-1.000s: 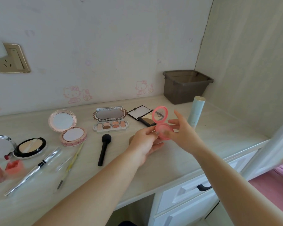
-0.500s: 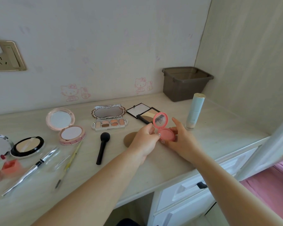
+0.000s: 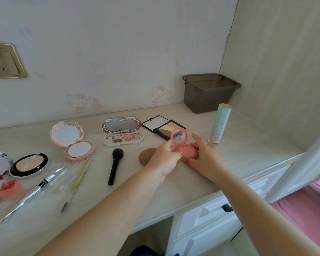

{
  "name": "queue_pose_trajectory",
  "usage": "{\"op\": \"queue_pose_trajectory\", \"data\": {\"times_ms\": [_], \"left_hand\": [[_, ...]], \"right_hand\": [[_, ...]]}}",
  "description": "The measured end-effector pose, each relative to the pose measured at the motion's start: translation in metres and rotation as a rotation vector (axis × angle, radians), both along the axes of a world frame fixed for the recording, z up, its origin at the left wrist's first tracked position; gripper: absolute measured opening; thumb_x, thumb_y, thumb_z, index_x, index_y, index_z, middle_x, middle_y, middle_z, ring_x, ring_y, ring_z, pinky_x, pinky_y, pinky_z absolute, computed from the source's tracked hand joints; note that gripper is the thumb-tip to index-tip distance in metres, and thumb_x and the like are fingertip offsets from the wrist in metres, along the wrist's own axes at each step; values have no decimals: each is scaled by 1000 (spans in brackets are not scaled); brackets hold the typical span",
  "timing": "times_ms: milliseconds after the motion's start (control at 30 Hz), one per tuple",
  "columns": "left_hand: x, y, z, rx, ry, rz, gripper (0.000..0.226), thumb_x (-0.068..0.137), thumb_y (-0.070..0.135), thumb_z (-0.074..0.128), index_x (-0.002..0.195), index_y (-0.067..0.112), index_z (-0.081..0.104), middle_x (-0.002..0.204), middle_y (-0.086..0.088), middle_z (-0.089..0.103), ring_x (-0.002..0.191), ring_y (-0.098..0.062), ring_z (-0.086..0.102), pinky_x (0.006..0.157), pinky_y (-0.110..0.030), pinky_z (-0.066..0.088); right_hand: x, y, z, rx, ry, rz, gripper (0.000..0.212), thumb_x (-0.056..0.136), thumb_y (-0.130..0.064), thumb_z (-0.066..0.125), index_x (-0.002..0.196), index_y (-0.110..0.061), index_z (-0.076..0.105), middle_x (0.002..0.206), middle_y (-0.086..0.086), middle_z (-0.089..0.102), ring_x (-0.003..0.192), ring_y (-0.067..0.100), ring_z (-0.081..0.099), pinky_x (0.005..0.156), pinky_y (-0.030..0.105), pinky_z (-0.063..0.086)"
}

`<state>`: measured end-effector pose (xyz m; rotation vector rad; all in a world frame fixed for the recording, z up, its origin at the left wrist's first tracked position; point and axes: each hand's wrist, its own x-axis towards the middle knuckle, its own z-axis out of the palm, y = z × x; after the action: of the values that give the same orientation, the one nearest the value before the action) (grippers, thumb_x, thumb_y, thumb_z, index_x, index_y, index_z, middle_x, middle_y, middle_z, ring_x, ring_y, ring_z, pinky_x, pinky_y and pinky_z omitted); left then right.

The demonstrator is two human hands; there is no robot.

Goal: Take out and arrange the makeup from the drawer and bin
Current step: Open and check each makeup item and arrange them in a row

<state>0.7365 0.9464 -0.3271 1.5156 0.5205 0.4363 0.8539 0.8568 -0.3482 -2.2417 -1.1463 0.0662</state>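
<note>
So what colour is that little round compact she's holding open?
Coral pink, case and powder alike: the compact, seen in the head view, held by the left hand and right hand.

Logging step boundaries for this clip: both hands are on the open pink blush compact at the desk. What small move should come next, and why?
Probably let go and draw both hands back. The pink blush compact looks set down on the desk with its lid up like the other opened compacts, while the left hand pinches its lid and the right hand holds its base.
</note>
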Motion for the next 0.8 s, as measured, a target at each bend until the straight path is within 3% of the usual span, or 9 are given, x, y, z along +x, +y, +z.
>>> {"op": "queue_pose_trajectory", "data": {"times_ms": [100,233,333,433,533,633,800], "left_hand": [[0,1,-2,-5,2,-1,43,91,-6,41,97,33,59,92,18,64,84,-4,52,73,-23,38],[0,-2,2,88,-54,131,43,91,3,44,127,23,55,117,11,62,105,-7,56,86,-23,43],[4,-1,16,154,-209,281,32,92,4,50,112,28,55,103,14,61,102,-6,58,93,-22,45],[18,-3,33,242,-229,220,33,89,0,52,109,25,54,100,10,60,93,-4,59,88,-16,45],[41,-8,37,352,-187,160,35,87,2,56,117,20,56,105,5,60,99,-11,58,94,-24,45],[63,-12,32,349,-120,104,43,86,8,63,126,16,53,119,3,60,113,-10,56,103,-27,41],[94,-20,26,312,-49,27,65,83,15,70,140,11,39,140,-5,49,128,-16,47,109,-35,37]], "right_hand": [[-1,1,0,-2,-18,-7,83,78,-40,69,145,-19,25,122,1,60,112,24,53,93,37,45],[-2,-3,2,20,50,-40,82,76,-42,71,144,-25,29,131,2,53,116,20,52,97,36,44],[1,-15,17,160,27,-71,62,80,-36,70,135,-27,43,123,-4,58,109,13,55,93,34,47],[9,-31,39,359,-44,-111,32,84,-23,67,115,-22,59,104,-5,66,93,11,61,82,31,51],[21,-40,54,533,-75,-185,18,84,-11,63,99,-19,61,88,-1,63,80,15,60,68,13,47],[35,-41,62,629,-29,-247,22,84,-10,63,98,-25,53,95,-1,58,86,14,57,65,5,39],[60,-31,60,566,150,-276,48,85,-23,66,129,-21,45,121,-4,54,112,8,52,85,21,40]]}}
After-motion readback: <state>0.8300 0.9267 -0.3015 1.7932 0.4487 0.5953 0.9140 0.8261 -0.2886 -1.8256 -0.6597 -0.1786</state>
